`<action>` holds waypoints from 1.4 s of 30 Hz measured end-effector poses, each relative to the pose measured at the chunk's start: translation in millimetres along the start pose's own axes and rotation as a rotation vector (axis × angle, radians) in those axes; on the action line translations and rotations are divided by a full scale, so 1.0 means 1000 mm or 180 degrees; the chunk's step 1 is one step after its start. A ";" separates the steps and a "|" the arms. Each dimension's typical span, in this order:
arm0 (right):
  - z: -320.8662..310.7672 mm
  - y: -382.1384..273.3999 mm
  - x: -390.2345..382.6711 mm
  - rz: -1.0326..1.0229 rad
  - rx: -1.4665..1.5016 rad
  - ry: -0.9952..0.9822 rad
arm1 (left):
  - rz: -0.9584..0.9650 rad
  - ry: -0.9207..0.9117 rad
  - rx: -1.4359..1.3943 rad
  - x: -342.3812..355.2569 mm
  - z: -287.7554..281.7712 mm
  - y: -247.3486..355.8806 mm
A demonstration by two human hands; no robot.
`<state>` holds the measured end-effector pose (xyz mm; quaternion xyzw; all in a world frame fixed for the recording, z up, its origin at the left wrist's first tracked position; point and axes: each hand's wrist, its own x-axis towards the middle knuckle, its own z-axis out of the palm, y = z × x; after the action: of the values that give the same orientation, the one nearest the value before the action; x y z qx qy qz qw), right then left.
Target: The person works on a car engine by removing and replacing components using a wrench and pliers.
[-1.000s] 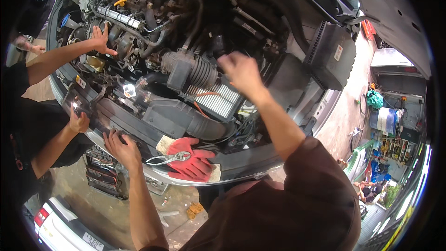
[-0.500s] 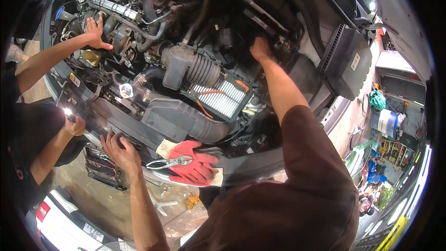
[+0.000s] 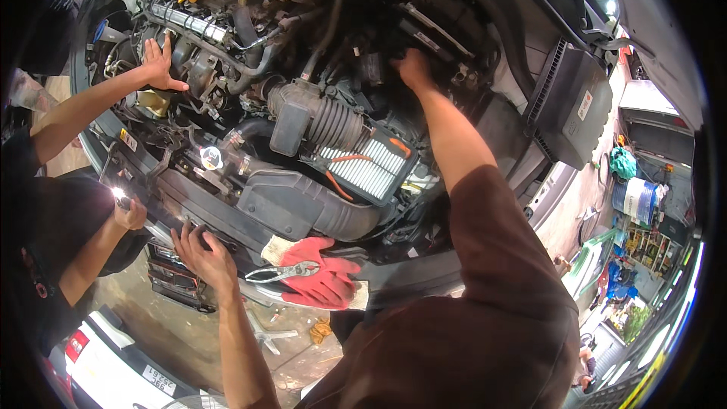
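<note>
Deep in the engine bay, my right hand (image 3: 415,70) reaches into shadow beside the battery-like dark box (image 3: 428,36); its fingertips are hidden. My left hand (image 3: 206,259) rests at the car's front edge, fingers apart, with a dark part showing between fingers and thumb. Right of it lie red-and-white work gloves (image 3: 322,276) with metal pliers (image 3: 284,272) on top. Between my arms sits a white pleated air filter (image 3: 371,170) with orange edging, next to a ribbed black intake hose (image 3: 333,123).
At left, a co-worker's one hand (image 3: 157,67) spreads over the engine; the other holds a lit flashlight (image 3: 120,197). A black air-box cover (image 3: 572,106) lies on the right fender. Below are a tool case (image 3: 178,276), a metal stand (image 3: 269,333) and a white car (image 3: 113,363).
My right hand has shifted slightly left within the dark gap. The view has moved a little; my left hand stays at the front edge, and the co-worker's hands keep their places.
</note>
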<state>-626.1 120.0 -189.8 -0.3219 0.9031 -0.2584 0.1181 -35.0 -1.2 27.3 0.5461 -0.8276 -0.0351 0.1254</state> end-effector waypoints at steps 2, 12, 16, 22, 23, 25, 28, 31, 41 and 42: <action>-0.006 -0.002 -0.014 0.0422 0.0544 0.0079 | -0.0027 -0.0032 0.0000 0.000 0.001 0.000; -0.014 -0.024 -0.071 0.2022 0.3043 0.0286 | -0.0062 -0.0117 -0.0110 0.000 -0.001 0.006; 0.009 -0.030 -0.084 0.0873 0.0223 -0.0038 | -0.0053 -0.0090 -0.0036 -0.004 -0.001 -0.003; 0.022 -0.031 -0.090 0.0370 -0.0160 0.0168 | -0.0106 -0.0103 -0.0006 -0.003 -0.007 0.003; 0.024 -0.023 -0.086 0.0362 -0.0146 0.0191 | -0.0103 -0.0160 0.0024 -0.003 -0.005 0.003; 0.025 -0.004 -0.077 0.0814 0.0857 0.0923 | -0.0064 -0.0128 -0.0001 -0.001 0.000 0.002; 0.009 -0.004 -0.079 0.1839 0.4330 0.0984 | -0.0042 -0.0067 -0.0020 -0.002 -0.001 0.001; -0.019 -0.030 -0.099 0.2089 0.6268 0.0997 | -0.0061 -0.0110 0.0024 -0.001 -0.005 0.000; -0.091 -0.072 -0.108 0.1660 0.6246 -0.0089 | -0.0093 -0.0096 -0.0025 0.000 -0.005 0.004; -0.104 -0.088 -0.108 0.1622 0.5646 -0.0338 | -0.0073 -0.0068 -0.0029 0.000 -0.003 0.003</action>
<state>-537.1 172.0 -49.5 0.0834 0.4116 -0.8066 0.4161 -37.4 0.2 30.9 0.5546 -0.8224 -0.0461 0.1185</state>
